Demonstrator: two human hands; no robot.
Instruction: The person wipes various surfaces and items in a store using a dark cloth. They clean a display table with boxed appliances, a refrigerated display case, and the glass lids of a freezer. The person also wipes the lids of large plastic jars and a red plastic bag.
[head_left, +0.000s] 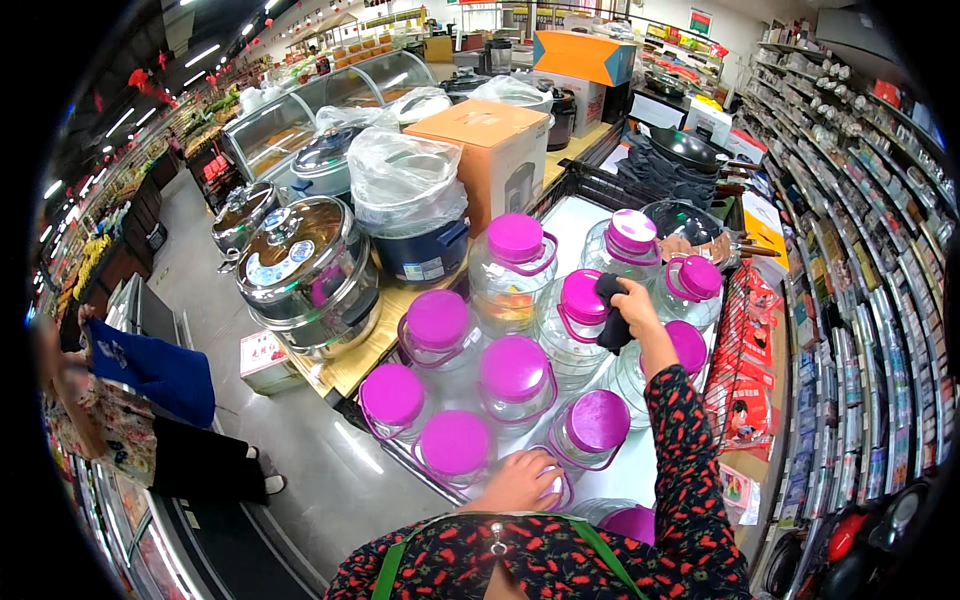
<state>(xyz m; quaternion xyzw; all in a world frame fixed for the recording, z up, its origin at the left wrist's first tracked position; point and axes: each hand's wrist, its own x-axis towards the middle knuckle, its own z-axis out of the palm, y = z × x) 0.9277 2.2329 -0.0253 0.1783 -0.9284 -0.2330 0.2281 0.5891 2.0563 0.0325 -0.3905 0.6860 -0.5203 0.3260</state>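
Several clear jars with purple lids and carrying handles stand on a white surface inside a black wire rack. My right hand (636, 306) grips a black cloth (616, 315), which touches the right side of a purple lid (583, 295) on a jar amid the group. Near my body, my left hand (525, 478) rests over the lid of a jar at the front, its fingers spread and the lid partly hidden beneath them. Left of it stands a jar with a flat purple lid (454, 442). Another jar's lid (630, 523) shows partly at my chest.
Steel steamer pots (307, 262), a bagged blue pot (420, 251) and an orange-topped box (487, 150) stand beyond the rack. Woks (682, 150) lie at the back right, near long shelves (862, 300). At left, a person (112, 427) stands in the aisle holding blue fabric.
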